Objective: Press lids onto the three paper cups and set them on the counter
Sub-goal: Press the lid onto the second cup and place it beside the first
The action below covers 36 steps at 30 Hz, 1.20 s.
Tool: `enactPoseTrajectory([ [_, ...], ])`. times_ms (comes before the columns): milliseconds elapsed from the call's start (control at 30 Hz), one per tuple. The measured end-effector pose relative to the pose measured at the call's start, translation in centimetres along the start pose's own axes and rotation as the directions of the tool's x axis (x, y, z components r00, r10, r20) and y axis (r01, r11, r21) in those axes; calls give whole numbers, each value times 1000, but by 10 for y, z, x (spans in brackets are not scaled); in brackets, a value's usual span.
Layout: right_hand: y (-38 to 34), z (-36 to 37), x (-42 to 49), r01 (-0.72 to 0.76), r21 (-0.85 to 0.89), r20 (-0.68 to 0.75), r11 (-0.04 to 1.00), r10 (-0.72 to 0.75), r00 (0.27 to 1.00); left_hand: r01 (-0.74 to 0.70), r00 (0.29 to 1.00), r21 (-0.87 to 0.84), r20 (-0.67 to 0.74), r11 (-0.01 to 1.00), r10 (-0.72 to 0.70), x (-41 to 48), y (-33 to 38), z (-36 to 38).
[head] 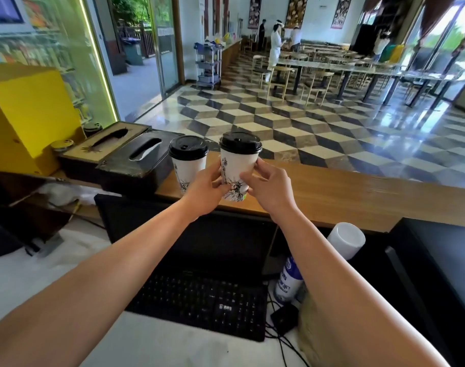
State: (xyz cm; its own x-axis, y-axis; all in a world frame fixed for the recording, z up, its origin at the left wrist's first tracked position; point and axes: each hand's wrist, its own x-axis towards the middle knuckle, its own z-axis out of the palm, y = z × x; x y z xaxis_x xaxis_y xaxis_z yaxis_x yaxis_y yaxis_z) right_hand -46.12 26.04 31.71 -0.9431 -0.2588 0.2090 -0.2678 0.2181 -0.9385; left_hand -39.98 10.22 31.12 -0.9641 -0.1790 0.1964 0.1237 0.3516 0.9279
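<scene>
Already one lidded paper cup (188, 161) is set on the wooden counter (332, 192); a second lidded cup (238, 165) is gripped by left hand (203, 188) and right hand (269, 185), the third unseen

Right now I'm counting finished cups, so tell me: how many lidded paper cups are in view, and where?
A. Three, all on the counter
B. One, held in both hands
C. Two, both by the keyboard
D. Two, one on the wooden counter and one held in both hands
D: one lidded cup stands on the wooden counter, while the left hand and right hand grip a second lidded cup beside it.
</scene>
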Motion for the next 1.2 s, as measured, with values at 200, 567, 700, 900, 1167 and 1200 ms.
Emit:
enactPoseTrajectory([
  [200,18,3,1,-55,-14,33,998,56,998,12,1000,57,-6,998,-11,6,-21,8],
  [567,30,9,-2,-62,-20,58,998,63,996,5,991,95,-131,996,7,12,-37,18],
  [700,31,12,-2,-78,-19,66,997,79,995,4,987,113,-162,994,15,11,-36,20],
  [900,28,12,-5,-94,-65,56,993,98,994,13,986,136,-166,991,9,9,-31,20],
  [1167,21,6,-19,-187,-147,57,971,197,979,144,979,196,-168,970,-112,-5,-25,16],
  [1200,18,4,-22,-212,-148,36,966,219,975,152,979,199,-167,968,-120,-8,-24,15],
])
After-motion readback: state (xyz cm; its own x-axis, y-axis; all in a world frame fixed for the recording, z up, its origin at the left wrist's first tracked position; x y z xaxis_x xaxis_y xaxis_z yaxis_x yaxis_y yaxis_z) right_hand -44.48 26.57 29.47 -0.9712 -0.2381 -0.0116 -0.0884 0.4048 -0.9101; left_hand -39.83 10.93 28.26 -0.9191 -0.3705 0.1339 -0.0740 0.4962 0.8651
